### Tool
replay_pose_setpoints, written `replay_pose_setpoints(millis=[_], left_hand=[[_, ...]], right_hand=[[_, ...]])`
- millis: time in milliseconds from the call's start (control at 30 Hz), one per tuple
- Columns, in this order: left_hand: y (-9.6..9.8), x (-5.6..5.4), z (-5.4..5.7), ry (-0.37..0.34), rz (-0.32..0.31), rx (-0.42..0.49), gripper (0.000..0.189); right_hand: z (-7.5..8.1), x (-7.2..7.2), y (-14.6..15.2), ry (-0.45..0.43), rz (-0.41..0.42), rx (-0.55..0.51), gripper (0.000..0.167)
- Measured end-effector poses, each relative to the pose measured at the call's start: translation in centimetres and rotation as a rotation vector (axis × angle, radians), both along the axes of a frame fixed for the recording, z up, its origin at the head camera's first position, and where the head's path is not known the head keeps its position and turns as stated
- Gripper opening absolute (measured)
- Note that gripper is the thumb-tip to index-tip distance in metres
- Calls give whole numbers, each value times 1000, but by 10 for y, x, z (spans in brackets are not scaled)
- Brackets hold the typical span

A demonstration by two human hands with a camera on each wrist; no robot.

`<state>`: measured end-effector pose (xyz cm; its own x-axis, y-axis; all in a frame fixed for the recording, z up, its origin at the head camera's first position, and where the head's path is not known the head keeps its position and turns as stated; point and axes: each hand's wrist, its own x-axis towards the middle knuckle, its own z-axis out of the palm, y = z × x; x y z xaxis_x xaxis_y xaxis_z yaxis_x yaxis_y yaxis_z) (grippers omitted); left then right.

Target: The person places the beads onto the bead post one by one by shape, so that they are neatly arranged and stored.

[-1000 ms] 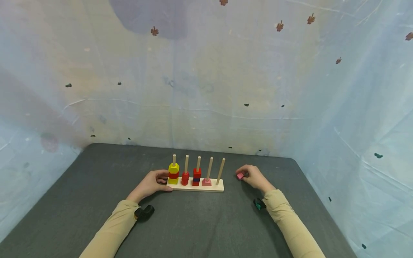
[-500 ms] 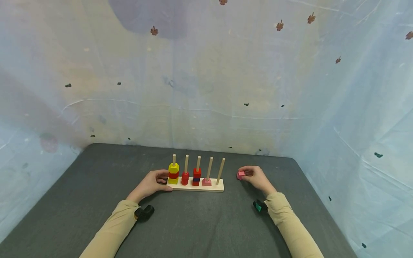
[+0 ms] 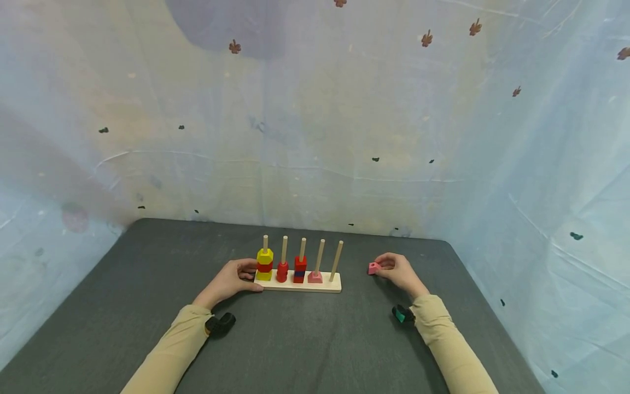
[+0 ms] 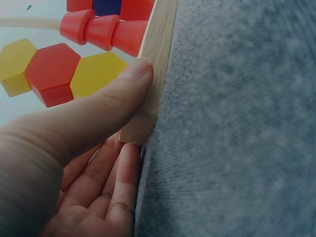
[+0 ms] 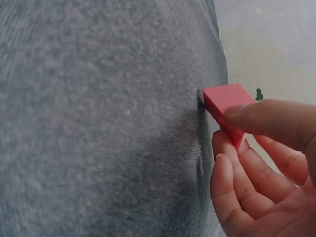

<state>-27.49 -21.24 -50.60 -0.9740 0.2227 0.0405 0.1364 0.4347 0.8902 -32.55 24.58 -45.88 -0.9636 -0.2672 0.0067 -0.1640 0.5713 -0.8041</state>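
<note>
A pale wooden peg board [image 3: 300, 288] with a row of upright pegs stands in the middle of the table. My left hand [image 3: 230, 282] holds its left end, the thumb along the front edge and the fingers round the end. Yellow and red hexagonal blocks [image 3: 264, 257] fill the leftmost peg, then red tapered beads [image 3: 282, 272], then red and blue square blocks [image 3: 300, 265]. A pink trapezoid block [image 3: 315, 278] sits on the following peg; the rightmost peg [image 3: 337, 261] is bare. Right of the board, my right hand [image 3: 398, 272] pinches a pink block [image 5: 228, 96] between thumb and fingers, close over the table.
The dark grey cloth-covered table [image 3: 295, 345] ends at a back edge behind the board. A pale patterned curtain [image 3: 315, 137] hangs behind it and along the sides. Each wrist wears a black band, the right band [image 3: 402, 314] with a green patch.
My right hand has shifted slightly to the right with the pink block and turned it, so a hole in it now shows. The left hand and the peg board have stayed put.
</note>
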Motion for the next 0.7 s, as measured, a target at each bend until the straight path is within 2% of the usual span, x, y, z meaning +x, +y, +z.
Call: replay_pose_setpoints(millis=[167, 333, 533, 700], left_hand=[[0, 2, 0, -5, 4, 7, 75], [0, 1, 1, -6, 2, 0, 74], [0, 1, 2, 0, -7, 8, 72], [-1, 0, 1, 6, -9, 7, 71]], right_hand=[[5, -1, 1, -114, -55, -78, 31], [14, -4, -2, -202, -105, -235, 39], [38, -4, -15, -193, -86, -407, 45], [62, -3, -28, -147, -43, -458, 47]])
